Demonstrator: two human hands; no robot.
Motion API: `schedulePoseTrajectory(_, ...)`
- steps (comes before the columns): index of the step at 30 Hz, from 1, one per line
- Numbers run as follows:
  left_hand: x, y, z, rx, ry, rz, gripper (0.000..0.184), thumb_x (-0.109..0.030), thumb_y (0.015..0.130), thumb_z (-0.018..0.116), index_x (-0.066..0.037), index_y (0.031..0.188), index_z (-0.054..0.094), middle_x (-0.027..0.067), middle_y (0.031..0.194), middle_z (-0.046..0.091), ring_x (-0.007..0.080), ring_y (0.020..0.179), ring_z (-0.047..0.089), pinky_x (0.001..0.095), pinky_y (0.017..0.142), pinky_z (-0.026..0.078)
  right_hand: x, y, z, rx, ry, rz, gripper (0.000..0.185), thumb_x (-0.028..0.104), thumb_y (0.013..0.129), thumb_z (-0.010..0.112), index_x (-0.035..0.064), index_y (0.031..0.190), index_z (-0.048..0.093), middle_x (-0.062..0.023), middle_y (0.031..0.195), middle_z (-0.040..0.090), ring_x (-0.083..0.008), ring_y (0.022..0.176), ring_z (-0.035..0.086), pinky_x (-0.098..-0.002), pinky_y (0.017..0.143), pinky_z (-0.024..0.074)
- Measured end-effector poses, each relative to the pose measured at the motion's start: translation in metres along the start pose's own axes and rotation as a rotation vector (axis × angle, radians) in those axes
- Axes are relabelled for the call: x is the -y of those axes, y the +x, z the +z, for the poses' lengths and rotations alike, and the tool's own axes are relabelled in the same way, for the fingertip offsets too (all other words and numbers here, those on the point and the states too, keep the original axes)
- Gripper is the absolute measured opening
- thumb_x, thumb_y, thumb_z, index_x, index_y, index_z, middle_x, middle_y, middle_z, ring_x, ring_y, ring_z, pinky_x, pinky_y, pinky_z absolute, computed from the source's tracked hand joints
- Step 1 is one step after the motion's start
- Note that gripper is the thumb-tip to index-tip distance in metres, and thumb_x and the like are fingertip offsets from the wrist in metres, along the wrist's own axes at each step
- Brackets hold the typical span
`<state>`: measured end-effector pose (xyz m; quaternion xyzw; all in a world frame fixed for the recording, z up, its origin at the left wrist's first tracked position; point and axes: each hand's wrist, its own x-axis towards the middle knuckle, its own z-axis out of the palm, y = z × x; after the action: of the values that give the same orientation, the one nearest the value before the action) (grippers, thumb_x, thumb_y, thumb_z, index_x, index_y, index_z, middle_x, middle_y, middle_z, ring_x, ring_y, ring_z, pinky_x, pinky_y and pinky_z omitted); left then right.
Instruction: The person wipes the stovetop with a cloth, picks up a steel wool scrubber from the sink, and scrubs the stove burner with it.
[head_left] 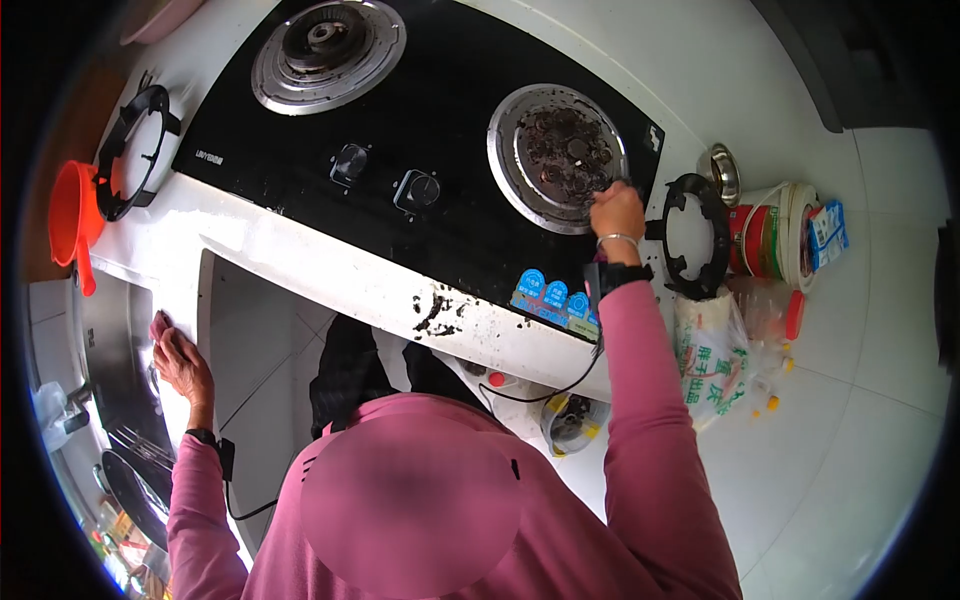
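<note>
My right hand (pixel 617 212) is closed at the lower right rim of the right burner's metal plate (pixel 507 165), its fingers bent; what it holds, if anything, is hidden. Dark burnt debris (pixel 565 150) covers the middle of that plate. At the far left, my left hand (pixel 183 365) rests on the white counter edge beside the sink, its fingers over a small reddish cloth (pixel 159 324). The black glass stove (pixel 440 110) lies between the hands. Black crumbs (pixel 437 312) are scattered on the counter's front edge.
A black pan support (pixel 718 235) lies right of the stove, near a metal bowl (pixel 722 172), a bucket (pixel 765 238) and a plastic bag (pixel 708 350). Another pan support (pixel 110 178) leans at the left by a red-orange strainer (pixel 72 215). A pan (pixel 135 490) sits lower left.
</note>
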<state>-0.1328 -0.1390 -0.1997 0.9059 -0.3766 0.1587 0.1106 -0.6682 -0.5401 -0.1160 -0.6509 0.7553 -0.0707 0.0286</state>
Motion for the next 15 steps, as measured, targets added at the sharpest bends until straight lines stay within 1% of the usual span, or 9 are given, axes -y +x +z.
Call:
schedulePoseTrajectory(3,-0.001,0.0,0.0,-0.027,-0.029,0.023,0.029,-0.029,0.089,0.044,-0.015,0.114,0.048,0.0154,0.117,0.045,0.0342,0.107,0.042,0.0457,0.09,0.032,-0.02,0.028,0.002,-0.026,0.049,0.012,0.016,0.022,0.074,0.064,0.0079,0.075,0.057,-0.0125,0.078,0.063,-0.0354,0.079,0.06,-0.0453,0.064,0.0468)
schedulePoseTrajectory(4,-0.006,0.001,-0.002,-0.029,-0.031,0.024,0.029,-0.029,0.089,0.044,-0.015,0.114,0.048,0.0154,0.117,0.045,0.0342,0.107,0.042,0.0457,0.09,0.032,-0.023,0.035,0.001,-0.018,0.062,-0.029,0.015,0.021,0.075,0.064,0.0075,0.075,0.057,-0.0126,0.078,0.063,-0.0351,0.078,0.06,-0.0454,0.063,0.0464)
schedulePoseTrajectory(6,-0.014,0.002,-0.009,-0.072,0.036,0.056,0.025,-0.025,0.088,0.043,-0.011,0.108,0.048,0.0156,0.109,0.049,0.0334,0.102,0.045,0.043,0.086,0.036,-0.027,0.048,0.0,-0.006,0.075,-0.067,0.015,0.02,0.075,0.064,0.0071,0.075,0.057,-0.0127,0.077,0.063,-0.0349,0.078,0.06,-0.0454,0.063,0.046)
schedulePoseTrajectory(8,-0.014,0.001,-0.008,-0.06,0.071,0.036,0.024,-0.024,0.089,0.043,-0.011,0.108,0.048,0.0153,0.111,0.049,0.0329,0.104,0.045,0.0424,0.087,0.035,-0.022,0.065,-0.001,0.002,0.015,-0.148,0.016,0.02,0.075,0.065,0.0065,0.075,0.056,-0.0126,0.076,0.062,-0.0343,0.077,0.06,-0.0451,0.062,0.0454)
schedulePoseTrajectory(10,-0.017,0.004,-0.008,-0.075,-0.018,0.065,0.028,-0.029,0.089,0.043,-0.014,0.112,0.049,0.0149,0.114,0.047,0.0334,0.106,0.043,0.046,0.089,0.032,-0.019,0.078,0.003,-0.014,0.022,-0.187,0.017,0.02,0.075,0.065,0.0061,0.074,0.056,-0.0131,0.075,0.061,-0.0348,0.076,0.059,-0.0446,0.061,0.0452)
schedulePoseTrajectory(12,-0.019,0.007,-0.009,-0.084,-0.006,0.054,0.028,-0.029,0.089,0.043,-0.014,0.112,0.049,0.0144,0.112,0.047,0.0331,0.105,0.043,0.0455,0.088,0.032,-0.017,0.09,0.01,-0.033,0.043,-0.192,0.017,0.02,0.076,0.063,0.0054,0.073,0.055,-0.0139,0.074,0.061,-0.0353,0.076,0.059,-0.0448,0.061,0.0449)
schedulePoseTrajectory(14,-0.019,0.001,-0.011,-0.063,0.002,0.049,0.027,-0.028,0.089,0.043,-0.014,0.111,0.049,0.014,0.111,0.048,0.0328,0.104,0.044,0.045,0.088,0.033,-0.015,0.094,0.008,0.027,0.038,-0.197,0.017,0.02,0.077,0.063,0.0051,0.074,0.055,-0.0146,0.075,0.061,-0.036,0.076,0.059,-0.0454,0.062,0.045)
schedulePoseTrajectory(15,-0.019,0.002,-0.011,-0.045,0.058,0.018,0.024,-0.027,0.089,0.043,-0.013,0.109,0.049,0.0131,0.111,0.048,0.0323,0.104,0.044,0.0435,0.087,0.034,-0.015,0.095,0.01,-0.005,0.038,-0.226,0.018,0.021,0.077,0.062,0.0049,0.074,0.055,-0.0147,0.076,0.061,-0.0363,0.077,0.058,-0.0456,0.062,0.0452)
